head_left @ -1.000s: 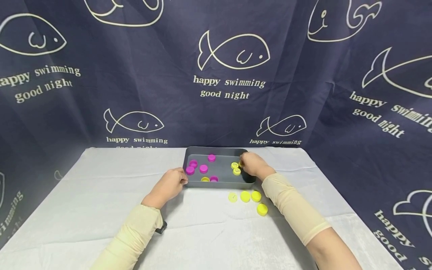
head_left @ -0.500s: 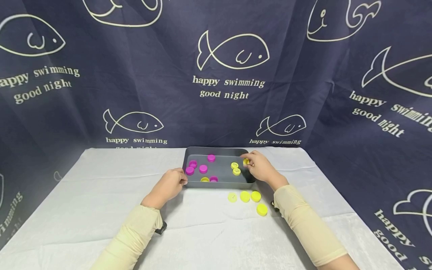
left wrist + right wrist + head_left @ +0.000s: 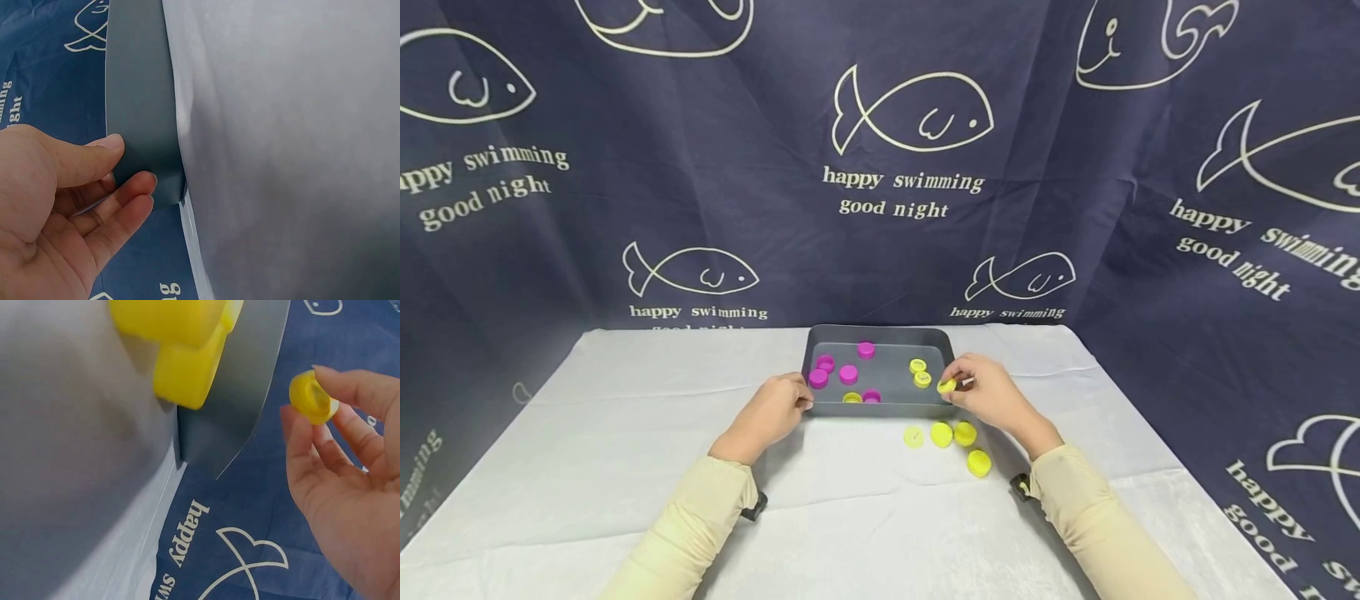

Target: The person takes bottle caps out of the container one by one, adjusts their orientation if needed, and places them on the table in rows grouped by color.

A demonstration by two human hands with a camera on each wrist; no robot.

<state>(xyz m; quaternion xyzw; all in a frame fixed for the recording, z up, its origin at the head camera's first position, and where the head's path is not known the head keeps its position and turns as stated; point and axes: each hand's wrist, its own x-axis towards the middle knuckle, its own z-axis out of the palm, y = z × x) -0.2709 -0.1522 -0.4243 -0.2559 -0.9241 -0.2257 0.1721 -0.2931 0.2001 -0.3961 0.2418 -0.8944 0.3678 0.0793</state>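
Observation:
A dark grey tray (image 3: 880, 410) stands at the back of the table. My left hand (image 3: 771, 417) holds its near left corner, and the left wrist view shows thumb and fingers (image 3: 128, 209) pinching the wall. Between the thumb and fingers of my right hand (image 3: 992, 396) is a yellow bottle cap (image 3: 310, 399), raised at the tray's right end. Inside the tray, several magenta caps (image 3: 848, 374) lie mostly to the left. Two yellow caps (image 3: 922, 379) sit together on the right, and another yellow cap (image 3: 852, 398) is partly hidden by the near wall.
Several yellow caps (image 3: 942, 434) lie on the white tablecloth (image 3: 865, 517) just in front of the tray's right half. A dark blue curtain (image 3: 880, 258) with fish drawings hangs right behind the tray and along both sides.
My right hand has lifted a yellow cap from the tray's right end and brought it nearer, toward the near right corner. The left hand keeps its hold on the tray.

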